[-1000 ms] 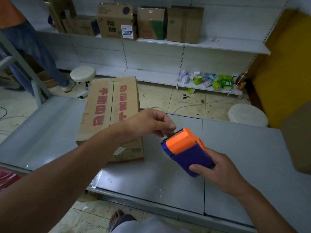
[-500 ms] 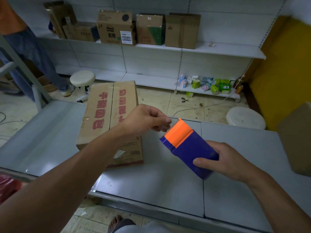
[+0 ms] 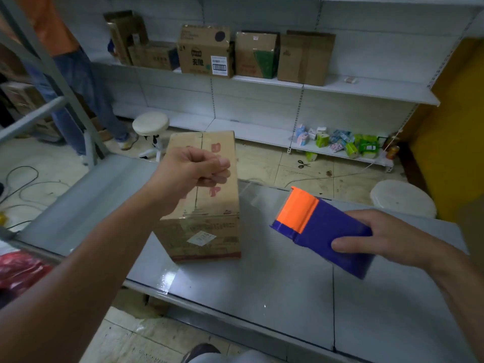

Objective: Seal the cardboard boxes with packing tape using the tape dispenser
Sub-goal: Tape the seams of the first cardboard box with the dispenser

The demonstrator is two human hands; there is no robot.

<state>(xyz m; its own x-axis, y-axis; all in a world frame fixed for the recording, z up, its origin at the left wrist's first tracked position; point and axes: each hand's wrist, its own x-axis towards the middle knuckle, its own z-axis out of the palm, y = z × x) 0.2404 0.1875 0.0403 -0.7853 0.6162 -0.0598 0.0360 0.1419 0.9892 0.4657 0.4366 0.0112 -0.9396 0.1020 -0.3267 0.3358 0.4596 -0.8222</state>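
A brown cardboard box (image 3: 209,229) with red print lies on the grey metal table (image 3: 262,297). My right hand (image 3: 387,237) grips a blue tape dispenser (image 3: 327,231) with an orange front, held above the table to the right of the box. My left hand (image 3: 193,171) hovers over the box top, fingers curled, pinching the end of clear tape (image 3: 251,191). That tape stretches faintly between my left hand and the dispenser's mouth.
Behind the table stand white wall shelves (image 3: 340,87) with several cardboard boxes (image 3: 205,51) and small packets (image 3: 340,142). Two white stools (image 3: 150,124) (image 3: 403,197) stand on the floor. A person's legs (image 3: 78,87) are at the far left. A red bag (image 3: 18,268) lies left.
My left hand has drawn away from the dispenser, up and left over the box, pulling tape out. My right hand has shifted the dispenser to the right and tilted it.
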